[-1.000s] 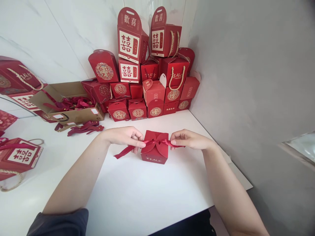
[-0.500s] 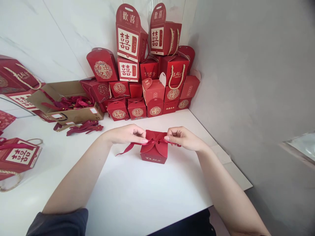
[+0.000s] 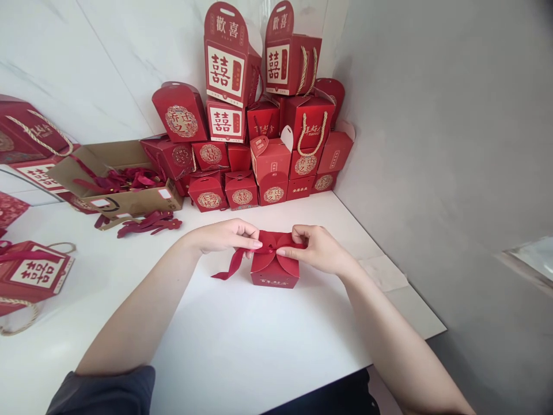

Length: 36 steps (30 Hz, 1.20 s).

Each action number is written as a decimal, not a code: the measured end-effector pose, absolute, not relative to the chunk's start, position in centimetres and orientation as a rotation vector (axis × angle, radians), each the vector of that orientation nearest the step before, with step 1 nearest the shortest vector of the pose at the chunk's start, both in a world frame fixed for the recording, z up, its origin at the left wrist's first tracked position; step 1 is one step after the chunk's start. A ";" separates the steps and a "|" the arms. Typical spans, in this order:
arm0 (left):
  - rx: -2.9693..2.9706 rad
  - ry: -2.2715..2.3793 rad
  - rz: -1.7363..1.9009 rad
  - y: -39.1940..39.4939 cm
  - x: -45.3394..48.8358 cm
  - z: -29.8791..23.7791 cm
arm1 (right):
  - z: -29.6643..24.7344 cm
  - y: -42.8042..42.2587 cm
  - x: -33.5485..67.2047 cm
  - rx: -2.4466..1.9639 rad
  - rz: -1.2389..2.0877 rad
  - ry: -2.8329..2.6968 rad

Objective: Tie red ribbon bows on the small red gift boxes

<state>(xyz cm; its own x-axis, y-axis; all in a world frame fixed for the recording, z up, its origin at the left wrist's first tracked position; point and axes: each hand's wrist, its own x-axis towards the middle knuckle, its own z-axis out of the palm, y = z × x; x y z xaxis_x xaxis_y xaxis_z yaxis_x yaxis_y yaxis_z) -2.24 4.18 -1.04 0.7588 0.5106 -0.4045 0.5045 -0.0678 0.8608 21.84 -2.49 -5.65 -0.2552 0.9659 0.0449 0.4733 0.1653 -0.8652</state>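
Observation:
A small red gift box with petal-shaped top flaps stands on the white table, gold lettering on its front. A dark red ribbon crosses the flaps, and one tail hangs down to the left of the box. My left hand pinches the ribbon at the box's top left. At the top right, my right hand presses its fingers onto the ribbon and flaps. The ribbon's right end is hidden under those fingers.
Stacked red gift boxes and bags fill the corner behind. To the left stands a cardboard box holding red ribbons, with loose ribbons beside it. A red bag with rope handles lies at far left; a grey wall bounds the right.
My right hand has moved left and inward over the box top, and the ribbon's right tail is no longer visible. The left tail hangs more steeply, and the box has shifted slightly right.

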 end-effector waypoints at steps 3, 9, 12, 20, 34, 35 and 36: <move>1.689 0.804 -0.001 4.2 -2.1 -1.3 | -5.7 -2.6 21.7 -1.400 0.996 -1.852; 1.669 0.783 -0.018 4.4 -2.2 -1.5 | -5.8 -2.2 22.3 -1.318 1.105 -1.842; 1.685 0.787 -0.027 4.3 -2.2 -1.4 | -6.0 -1.8 22.8 -1.254 1.221 -1.841; 1.854 0.905 0.010 2.5 -1.5 -0.2 | -6.1 -1.7 22.9 -1.189 1.239 -1.848; 1.878 1.075 0.044 2.1 -1.1 0.0 | -6.2 -2.0 22.1 -1.131 1.186 -1.888; 1.874 1.058 0.048 2.2 -1.1 0.0 | -6.3 -2.0 22.1 -1.127 1.195 -1.884; 1.871 1.041 0.049 2.2 -1.2 -0.1 | -6.3 -2.0 22.1 -1.124 1.200 -1.879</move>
<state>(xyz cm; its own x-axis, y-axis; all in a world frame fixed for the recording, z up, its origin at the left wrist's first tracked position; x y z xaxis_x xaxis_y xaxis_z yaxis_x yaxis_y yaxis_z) -1.17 2.23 -0.08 0.6352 0.6732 -0.3787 0.6350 -0.1760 0.7522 22.07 -1.98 -6.28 -0.4349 0.8982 0.0633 0.3206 0.2202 -0.9213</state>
